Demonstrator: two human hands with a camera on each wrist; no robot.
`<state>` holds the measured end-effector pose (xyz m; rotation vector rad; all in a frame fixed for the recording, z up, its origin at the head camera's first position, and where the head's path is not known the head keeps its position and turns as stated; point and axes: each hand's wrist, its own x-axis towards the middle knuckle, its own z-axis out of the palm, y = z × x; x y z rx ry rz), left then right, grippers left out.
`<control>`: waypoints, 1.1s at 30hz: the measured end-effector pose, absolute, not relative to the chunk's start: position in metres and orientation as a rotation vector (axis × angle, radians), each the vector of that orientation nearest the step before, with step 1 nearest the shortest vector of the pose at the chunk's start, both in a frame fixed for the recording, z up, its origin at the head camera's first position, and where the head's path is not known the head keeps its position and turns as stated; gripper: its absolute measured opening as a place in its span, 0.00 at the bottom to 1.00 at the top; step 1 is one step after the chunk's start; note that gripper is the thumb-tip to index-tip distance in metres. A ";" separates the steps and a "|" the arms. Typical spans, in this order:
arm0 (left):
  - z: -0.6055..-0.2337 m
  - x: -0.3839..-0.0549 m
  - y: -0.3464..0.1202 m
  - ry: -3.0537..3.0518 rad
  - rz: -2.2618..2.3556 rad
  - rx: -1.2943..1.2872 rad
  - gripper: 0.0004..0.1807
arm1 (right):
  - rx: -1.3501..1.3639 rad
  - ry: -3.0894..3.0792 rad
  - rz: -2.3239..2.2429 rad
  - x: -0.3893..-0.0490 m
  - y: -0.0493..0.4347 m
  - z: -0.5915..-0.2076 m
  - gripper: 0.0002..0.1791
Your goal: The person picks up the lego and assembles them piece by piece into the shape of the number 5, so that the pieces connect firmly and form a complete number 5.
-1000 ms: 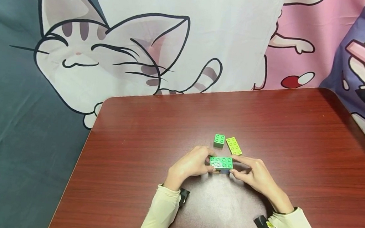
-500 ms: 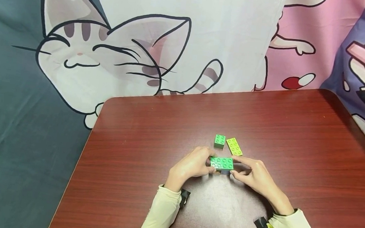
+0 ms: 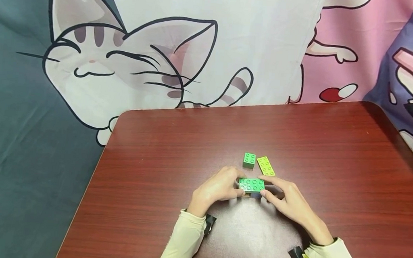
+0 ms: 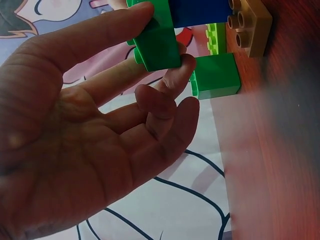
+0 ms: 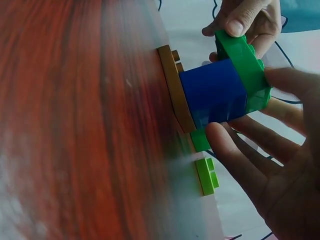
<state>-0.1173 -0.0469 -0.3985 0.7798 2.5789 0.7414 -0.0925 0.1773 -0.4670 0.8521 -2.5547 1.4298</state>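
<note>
A long green building brick (image 3: 251, 185), studs up, tops a stack. Under its right part is a blue brick (image 5: 215, 95), which stands on a tan studded plate (image 5: 175, 92) low at the table. My left hand (image 3: 218, 186) pinches the left end of the green brick between thumb and fingers; its other fingers curl loosely beneath in the left wrist view. My right hand (image 3: 290, 198) holds the stack's right end, thumb at the green brick's near corner. The right index fingertip lies by the blue brick's far edge in the right wrist view.
Just behind the stack, a small square green brick (image 3: 249, 160) and a flat lime plate (image 3: 266, 166) lie on the reddish-brown table (image 3: 176, 143). A printed cartoon cloth (image 3: 272, 37) hangs along the table's back edge.
My right thumb has moved up from beside the blue brick to the green brick's corner, and the right index has slid slightly left along the back. The left hand keeps its pinch.
</note>
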 end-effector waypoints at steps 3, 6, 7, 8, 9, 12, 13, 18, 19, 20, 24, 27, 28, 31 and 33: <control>-0.399 -0.117 -0.046 2.571 0.741 0.773 0.12 | 0.835 -2.560 1.430 -0.092 0.178 -0.468 0.21; -0.399 -0.117 -0.046 2.564 0.750 0.761 0.12 | 0.810 -2.580 1.522 -0.092 0.178 -0.468 0.21; -0.399 -0.117 -0.046 2.563 0.749 0.759 0.12 | 0.801 -2.589 1.540 -0.092 0.178 -0.468 0.21; -0.399 -0.117 -0.046 2.558 0.754 0.754 0.12 | 0.794 -2.598 1.547 -0.092 0.177 -0.467 0.21; -0.399 -0.118 -0.046 2.559 0.754 0.751 0.12 | 0.793 -2.602 1.561 -0.093 0.177 -0.466 0.21; -0.399 -0.118 -0.046 2.562 0.751 0.750 0.11 | 0.794 -2.608 1.572 -0.091 0.174 -0.457 0.21; -0.399 -0.119 -0.046 2.560 0.755 0.749 0.11 | 0.798 -2.608 1.574 -0.090 0.172 -0.453 0.21; -0.400 -0.120 -0.047 2.566 0.749 0.769 0.10 | 0.823 -2.588 1.637 -0.085 0.167 -0.434 0.19; -0.400 -0.120 -0.047 2.569 0.745 0.772 0.11 | 0.822 -2.588 1.630 -0.085 0.167 -0.433 0.19; -0.400 -0.120 -0.047 2.571 0.741 0.773 0.11 | 0.824 -2.582 1.647 -0.085 0.166 -0.433 0.19; -0.401 -0.120 -0.047 2.565 0.752 0.755 0.11 | 0.817 -2.584 1.710 -0.086 0.168 -0.435 0.18; -0.401 -0.120 -0.047 2.550 0.772 0.732 0.12 | 0.808 -2.593 1.755 -0.086 0.169 -0.435 0.18; -0.401 -0.120 -0.047 2.544 0.780 0.723 0.12 | 0.806 -2.595 1.757 -0.085 0.169 -0.435 0.18; -0.401 -0.120 -0.047 2.533 0.799 0.705 0.12 | 0.796 -2.602 1.734 -0.085 0.168 -0.435 0.18; -0.401 -0.120 -0.047 2.529 0.808 0.695 0.12 | 0.793 -2.601 1.722 -0.085 0.168 -0.435 0.18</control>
